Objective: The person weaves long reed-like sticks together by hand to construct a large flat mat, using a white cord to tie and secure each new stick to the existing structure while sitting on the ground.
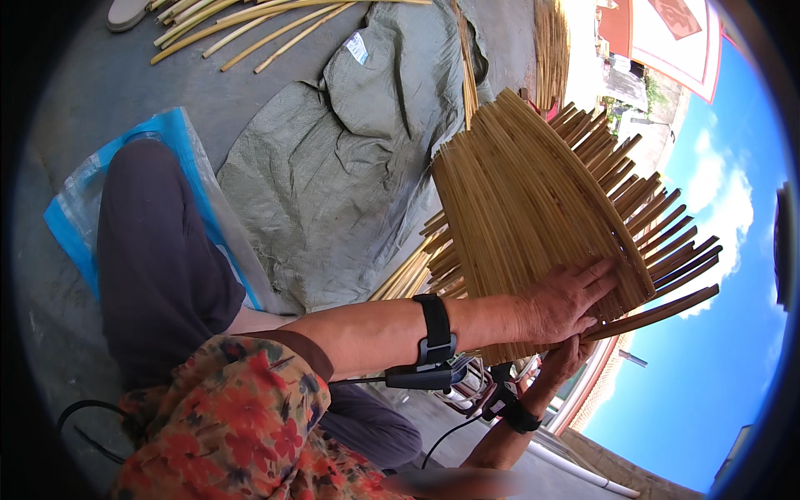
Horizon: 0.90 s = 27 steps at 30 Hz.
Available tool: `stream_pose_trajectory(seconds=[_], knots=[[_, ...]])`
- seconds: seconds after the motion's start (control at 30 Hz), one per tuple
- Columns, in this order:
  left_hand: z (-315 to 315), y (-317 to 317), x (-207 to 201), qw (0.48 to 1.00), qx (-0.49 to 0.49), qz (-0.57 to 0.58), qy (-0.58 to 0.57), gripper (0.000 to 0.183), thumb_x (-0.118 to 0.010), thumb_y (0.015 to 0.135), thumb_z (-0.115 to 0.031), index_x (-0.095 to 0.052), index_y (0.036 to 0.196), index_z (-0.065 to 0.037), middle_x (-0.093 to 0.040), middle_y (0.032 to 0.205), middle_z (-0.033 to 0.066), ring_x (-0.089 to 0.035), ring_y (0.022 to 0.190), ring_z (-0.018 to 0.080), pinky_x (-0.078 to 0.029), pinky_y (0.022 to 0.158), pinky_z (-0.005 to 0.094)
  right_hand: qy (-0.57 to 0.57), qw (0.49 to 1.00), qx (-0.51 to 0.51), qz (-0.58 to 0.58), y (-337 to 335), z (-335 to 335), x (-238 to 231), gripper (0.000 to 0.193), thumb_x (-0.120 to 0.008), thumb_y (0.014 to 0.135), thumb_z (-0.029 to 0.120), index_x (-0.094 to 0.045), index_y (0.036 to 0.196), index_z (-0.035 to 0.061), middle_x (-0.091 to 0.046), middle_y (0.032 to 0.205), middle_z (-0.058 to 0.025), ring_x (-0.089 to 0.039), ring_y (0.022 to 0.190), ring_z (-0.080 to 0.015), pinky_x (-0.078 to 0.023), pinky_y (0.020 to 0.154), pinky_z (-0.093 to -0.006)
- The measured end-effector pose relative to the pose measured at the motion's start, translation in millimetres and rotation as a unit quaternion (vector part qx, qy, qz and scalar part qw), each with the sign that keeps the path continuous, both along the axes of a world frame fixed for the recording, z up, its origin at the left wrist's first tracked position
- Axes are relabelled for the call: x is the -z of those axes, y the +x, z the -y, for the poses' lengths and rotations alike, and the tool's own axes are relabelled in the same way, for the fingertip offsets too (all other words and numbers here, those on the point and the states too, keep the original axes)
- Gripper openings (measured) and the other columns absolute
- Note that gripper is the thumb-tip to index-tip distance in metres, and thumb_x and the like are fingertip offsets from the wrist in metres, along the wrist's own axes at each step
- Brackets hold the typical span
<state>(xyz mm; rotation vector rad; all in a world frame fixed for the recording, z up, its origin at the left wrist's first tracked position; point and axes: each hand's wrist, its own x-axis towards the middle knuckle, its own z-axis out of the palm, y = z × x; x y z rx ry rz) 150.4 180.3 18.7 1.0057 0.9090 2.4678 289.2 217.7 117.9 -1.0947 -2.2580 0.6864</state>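
A curved piece of work made of flat brown stalks laid side by side (533, 200) is tilted up before me, with rows of stalk ends (667, 242) sticking out along its far edge. My left hand (571, 300) lies flat on its face near the lower right corner, fingers stretched out. Just beneath, my right hand (568, 357) is closed at the piece's lower edge around a single long brown stalk (654, 317), which juts out to the right. The stalk's other end and part of the right hand's fingers are hidden.
A grey-green woven sheet (325, 175) is spread on the concrete floor. Loose pale stalks (250, 25) lie at the top left, and a stalk bundle (550, 58) stands beyond. My leg (158, 242) rests on a blue-edged plastic sheet (71, 225). Behind my right arm is a metal-framed object (467, 392).
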Motion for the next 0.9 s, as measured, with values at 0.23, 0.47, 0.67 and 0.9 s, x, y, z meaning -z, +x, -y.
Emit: stream_pose_trajectory(seconds=[0.23, 0.47, 0.67, 0.9], knots=[[3, 0, -18, 1.000, 0.009, 0.002, 0.028, 0.071, -0.067, 0.081, -0.018, -0.032, 0.139, 0.001, -0.027, 0.146, 0.0218, -0.031, 0.134, 0.0385, -0.034, 0.108, 0.0457, 0.018, 0.999, 0.039, 0.018, 9, -1, -30, 0.041, -0.052, 0.088, 0.000, -0.047, 0.129, -0.0053, -0.059, 0.119, -0.0148, -0.061, 0.101, -0.0192, -0.050, 0.083, -0.0257], [5, -3, -23, 0.999, 0.017, 0.016, 0.048, 0.064, -0.065, 0.081, -0.013, -0.037, 0.136, 0.000, -0.030, 0.145, 0.0200, -0.033, 0.133, 0.0372, -0.042, 0.100, 0.0448, -0.012, 0.999, 0.033, -0.015, 2, 7, -37, 0.042, -0.058, 0.086, 0.002, -0.049, 0.127, -0.0049, -0.060, 0.116, -0.0131, -0.062, 0.098, -0.0183, -0.050, 0.083, -0.0265], [4, 2, -19, 1.000, -0.008, 0.004, 0.012, 0.057, -0.063, 0.081, -0.012, -0.043, 0.135, -0.010, -0.035, 0.144, 0.0127, -0.037, 0.132, 0.0297, -0.043, 0.093, 0.0420, 0.026, 0.999, 0.041, 0.006, -9, 17, -34, 0.038, -0.060, 0.085, 0.002, -0.053, 0.122, -0.0058, -0.062, 0.114, -0.0132, -0.062, 0.099, -0.0196, -0.049, 0.086, -0.0300], [-15, 11, -7, 0.991, -0.087, -0.097, -0.022, 0.050, -0.050, 0.090, -0.021, -0.042, 0.139, -0.016, -0.030, 0.151, 0.0067, -0.034, 0.135, 0.0242, -0.026, 0.107, 0.0490, -0.005, 0.998, 0.056, -0.023, -10, 23, -42, 0.044, -0.057, 0.085, 0.000, -0.049, 0.128, -0.0062, -0.057, 0.123, -0.0160, -0.058, 0.109, -0.0240, -0.046, 0.096, -0.0349]])
